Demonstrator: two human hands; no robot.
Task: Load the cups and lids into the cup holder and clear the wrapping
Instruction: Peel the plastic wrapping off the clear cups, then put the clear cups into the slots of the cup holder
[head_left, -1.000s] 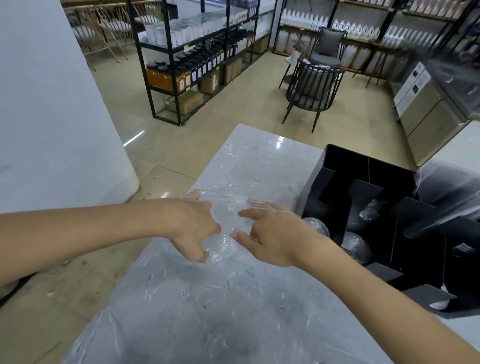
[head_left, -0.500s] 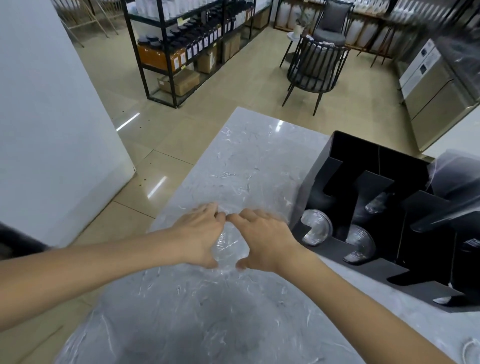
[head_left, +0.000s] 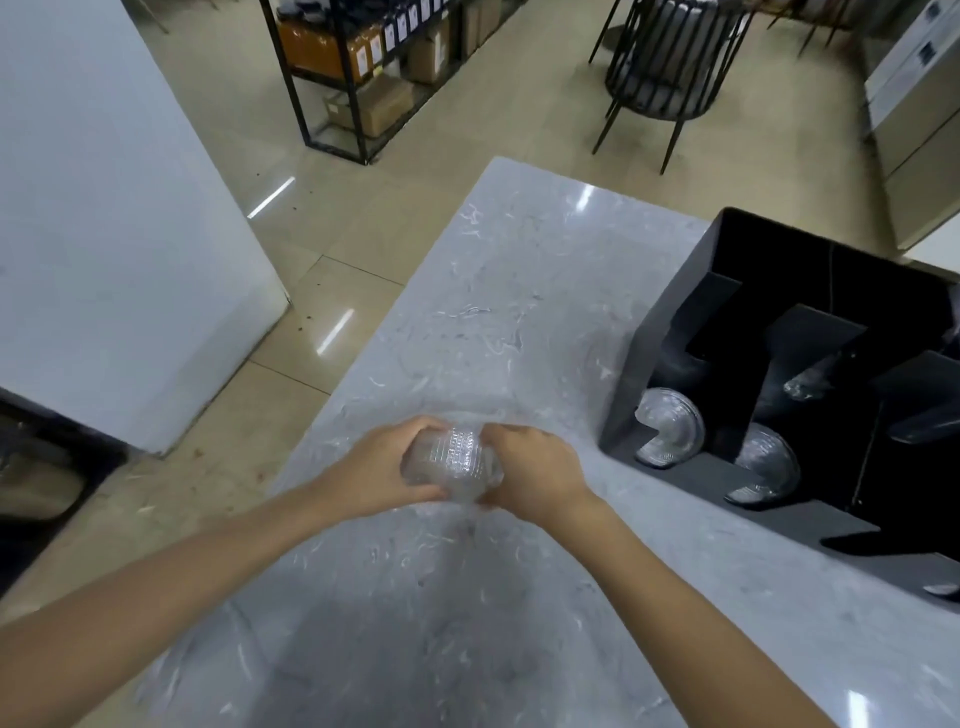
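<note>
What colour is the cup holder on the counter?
Matte black cup holder, seen in the head view, the only one.

You're in a drinks shop or café. Your marble bench (head_left: 519, 291) carries a black cup holder (head_left: 670, 332) with clear lids (head_left: 670, 426); across the tiled floor (head_left: 467, 114) stand a shelf rack (head_left: 332, 78) of labelled jars and cartons, and a customer chair (head_left: 670, 67).
</note>
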